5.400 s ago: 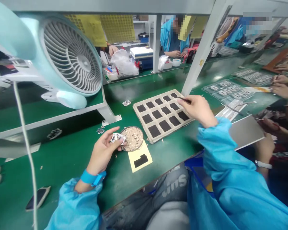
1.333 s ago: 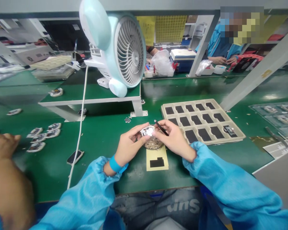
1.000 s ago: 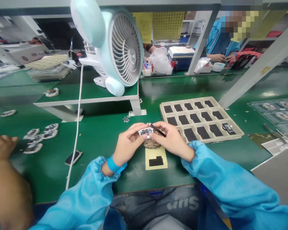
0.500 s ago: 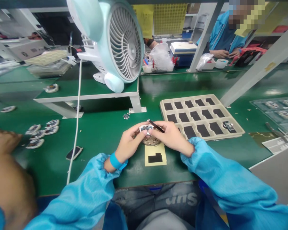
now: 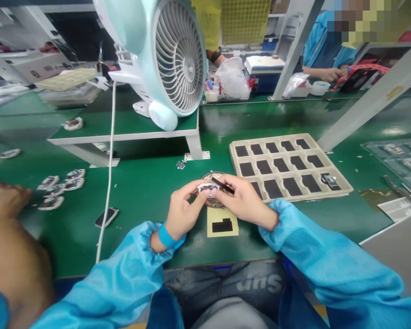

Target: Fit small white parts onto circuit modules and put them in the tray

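I have the small white case point(image 5: 207, 188) a little below mid-view, low over the dish point(image 5: 218, 175) as far as I can judge, with both hands on it. My left hand point(image 5: 185, 206) grips it from 8 o'clock, thumb on its near edge. My right hand point(image 5: 239, 198) sits at 4 o'clock, its thumb meeting the same edge, a slim black tool point(image 5: 223, 185) pinched in its fingers and slanting toward 10 o'clock. The hands are almost together; I can't tell whether the tool's tip touches the case.

To do this well, I'd let the left hand do the steadying, press evenly with both thumbs, and hold the tip clear of the parts inside. Working over the dish seems wise, since loose bits could fall there.

The yellow paper point(image 5: 222, 213) lies at 5 o'clock on the desk point(image 5: 140, 183). The tray point(image 5: 281, 175) is between 2 and 3, the fan point(image 5: 180, 59) at 11, and more cases point(image 5: 54, 190) at 9, well apart.
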Demonstrator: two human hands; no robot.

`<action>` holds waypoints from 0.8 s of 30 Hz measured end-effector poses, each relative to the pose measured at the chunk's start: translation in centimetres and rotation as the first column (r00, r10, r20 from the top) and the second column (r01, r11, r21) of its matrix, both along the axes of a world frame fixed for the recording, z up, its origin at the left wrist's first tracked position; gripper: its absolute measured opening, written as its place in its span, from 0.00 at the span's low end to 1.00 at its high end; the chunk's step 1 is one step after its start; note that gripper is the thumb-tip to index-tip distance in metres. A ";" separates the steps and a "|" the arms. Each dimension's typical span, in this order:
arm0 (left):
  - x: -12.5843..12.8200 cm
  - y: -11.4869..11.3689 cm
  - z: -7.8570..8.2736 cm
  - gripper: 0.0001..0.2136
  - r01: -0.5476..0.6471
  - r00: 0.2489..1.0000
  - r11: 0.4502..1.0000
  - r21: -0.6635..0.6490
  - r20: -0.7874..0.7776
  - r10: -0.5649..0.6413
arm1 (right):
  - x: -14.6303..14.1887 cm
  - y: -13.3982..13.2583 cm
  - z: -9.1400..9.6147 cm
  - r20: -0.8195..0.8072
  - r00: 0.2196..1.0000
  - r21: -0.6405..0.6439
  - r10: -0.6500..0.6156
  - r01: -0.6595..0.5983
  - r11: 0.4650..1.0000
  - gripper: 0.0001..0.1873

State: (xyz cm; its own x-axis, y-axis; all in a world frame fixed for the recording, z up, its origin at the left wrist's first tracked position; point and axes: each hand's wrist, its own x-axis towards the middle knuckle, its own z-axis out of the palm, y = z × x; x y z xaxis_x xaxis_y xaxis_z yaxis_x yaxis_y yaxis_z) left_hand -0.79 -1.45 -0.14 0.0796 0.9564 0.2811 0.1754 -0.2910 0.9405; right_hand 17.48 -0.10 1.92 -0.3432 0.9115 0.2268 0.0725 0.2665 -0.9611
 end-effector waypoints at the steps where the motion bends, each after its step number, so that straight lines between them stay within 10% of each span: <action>1: 0.1 -0.1 -0.1 0.11 -0.008 1.000 1.000 -0.001 0.014 0.008 | 0.1 0.0 0.0 0.006 1.000 0.009 -0.005 0.005 1.000 0.06; 11: -0.5 0.8 -0.2 0.09 0.006 0.872 0.968 0.252 -0.475 0.118 | 2.5 1.5 0.7 0.289 0.934 0.407 -0.211 0.079 0.910 0.11; 24: -0.7 1.0 -0.3 0.08 0.063 0.829 0.943 0.326 -0.543 0.133 | 2.3 1.4 -1.0 0.305 0.932 0.583 -0.195 -0.021 0.812 0.08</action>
